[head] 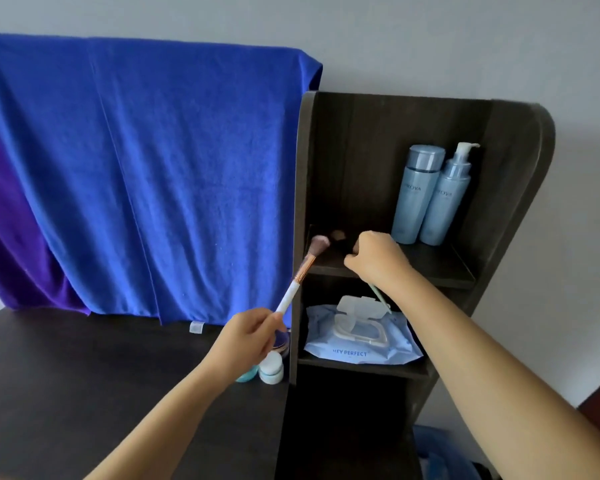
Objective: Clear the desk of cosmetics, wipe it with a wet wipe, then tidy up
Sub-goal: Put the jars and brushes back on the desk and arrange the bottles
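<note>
dark desk (66, 375) lies bare left of the left hand (246, 336), which pinches a white-handled brush (297, 278); right hand (378, 258) grips a green-handled brush (380, 297) at the shelf edge (388, 275); below, wipes pack (361, 336) reads "hey perfect".

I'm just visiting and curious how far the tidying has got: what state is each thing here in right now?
Left hand: grips white-handled makeup brush, bristles raised toward upper shelf.
Right hand: at upper shelf, fingers curled round a thin pale-green stick.
Two pale-blue bottles: upright on upper shelf.
Blue wet-wipe pack: lying on middle shelf, lid flipped open.
Small white jar: upright on dark desk.
Blue towel: draped behind desk.
</note>
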The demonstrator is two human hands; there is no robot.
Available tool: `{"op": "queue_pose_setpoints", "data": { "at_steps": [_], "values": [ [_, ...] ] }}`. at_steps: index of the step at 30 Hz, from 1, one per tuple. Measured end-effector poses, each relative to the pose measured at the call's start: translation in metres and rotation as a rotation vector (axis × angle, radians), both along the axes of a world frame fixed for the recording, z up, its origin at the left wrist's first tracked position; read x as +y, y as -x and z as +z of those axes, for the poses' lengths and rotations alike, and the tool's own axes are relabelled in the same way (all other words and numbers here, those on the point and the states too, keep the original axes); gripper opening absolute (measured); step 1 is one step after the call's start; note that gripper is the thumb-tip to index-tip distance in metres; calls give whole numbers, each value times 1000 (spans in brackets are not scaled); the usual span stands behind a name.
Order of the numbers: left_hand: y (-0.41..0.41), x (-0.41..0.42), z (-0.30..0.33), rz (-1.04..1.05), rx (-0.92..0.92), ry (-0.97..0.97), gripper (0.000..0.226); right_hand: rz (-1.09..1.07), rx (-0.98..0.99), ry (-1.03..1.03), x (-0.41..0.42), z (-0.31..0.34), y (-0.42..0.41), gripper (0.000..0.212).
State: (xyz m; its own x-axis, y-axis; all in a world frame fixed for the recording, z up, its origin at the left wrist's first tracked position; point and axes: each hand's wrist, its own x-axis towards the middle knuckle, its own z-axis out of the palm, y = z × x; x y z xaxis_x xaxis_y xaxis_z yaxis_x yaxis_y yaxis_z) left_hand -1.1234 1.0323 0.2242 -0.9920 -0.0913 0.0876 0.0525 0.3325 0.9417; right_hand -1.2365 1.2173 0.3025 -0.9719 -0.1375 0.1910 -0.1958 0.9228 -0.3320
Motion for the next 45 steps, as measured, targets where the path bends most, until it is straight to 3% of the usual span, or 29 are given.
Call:
{"op": "queue_pose_setpoints", "data": {
  "at_steps": [2,6,9,14,19,21,29,35,39,45],
  "values": [
    [-7,-20,-6,-64,36,16,30,-10,-8,216,-1,1,-7,15],
    [-9,-70,-24,-175,99,62,28,86,-143,928,-18,-10,-54,8],
    [-5,-108,-44,-168,107,57,22,173,-228,1085,-55,-37,-74,8],
    [11,-164,-99,-127,-79,97,20,135,-367,948,-137,-112,-56,11],
    [43,-197,-164,-37,-348,434,30,-118,-454,670,-204,-202,-15,15],
    [56,-197,-179,-35,-406,552,29,-152,-458,502,-225,-226,-1,7],
    [83,-187,-207,-102,-463,824,30,-129,-375,-259,-263,-245,46,30],
    [79,-181,-213,-169,-450,909,36,-75,-462,-599,-269,-246,55,46],
    [77,-183,-211,-162,-480,880,40,-46,-445,-561,-264,-242,53,37],
    [67,-180,-182,-124,-454,851,37,-56,-310,-83,-228,-216,32,22]
  ]
}}
